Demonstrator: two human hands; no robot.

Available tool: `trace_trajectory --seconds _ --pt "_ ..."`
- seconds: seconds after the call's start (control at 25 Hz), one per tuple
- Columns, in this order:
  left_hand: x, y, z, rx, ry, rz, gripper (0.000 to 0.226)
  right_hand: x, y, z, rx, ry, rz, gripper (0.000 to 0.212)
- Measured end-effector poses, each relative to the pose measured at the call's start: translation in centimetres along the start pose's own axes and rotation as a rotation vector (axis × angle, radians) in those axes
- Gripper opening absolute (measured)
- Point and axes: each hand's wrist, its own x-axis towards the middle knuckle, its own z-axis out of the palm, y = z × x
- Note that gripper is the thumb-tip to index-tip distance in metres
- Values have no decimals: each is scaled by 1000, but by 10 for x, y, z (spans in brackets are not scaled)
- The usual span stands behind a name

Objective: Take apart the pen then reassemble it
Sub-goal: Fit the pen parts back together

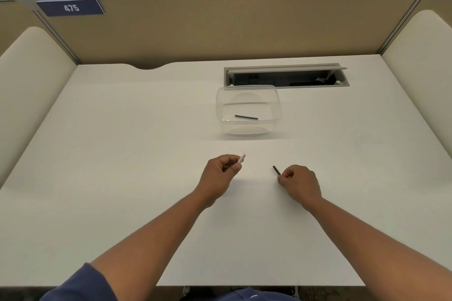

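Observation:
My left hand [221, 172] is closed around a white pen part [242, 157], whose end sticks out past my thumb toward the upper right. My right hand [299, 182] pinches a thin dark pen part [276, 170] that points up and to the left out of my fingers. The two hands hover over the white desk [122, 154], roughly a hand's width apart, and the two parts do not touch. Another thin dark pen part [246, 117] lies flat on the bottom of a clear plastic container [248, 88] farther back.
An open cable tray [286, 77] is cut into the desk behind the container. Tan partition walls [220, 27] enclose the desk at the back and both sides. The near desk edge lies just below my forearms.

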Motion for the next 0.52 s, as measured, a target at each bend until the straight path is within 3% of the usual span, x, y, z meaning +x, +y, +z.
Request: trace_trajectory --seconds 0.52 --pt "3 -4 5 -1 -18 40 12 -22 -56 -20 545 -78 -348 6"
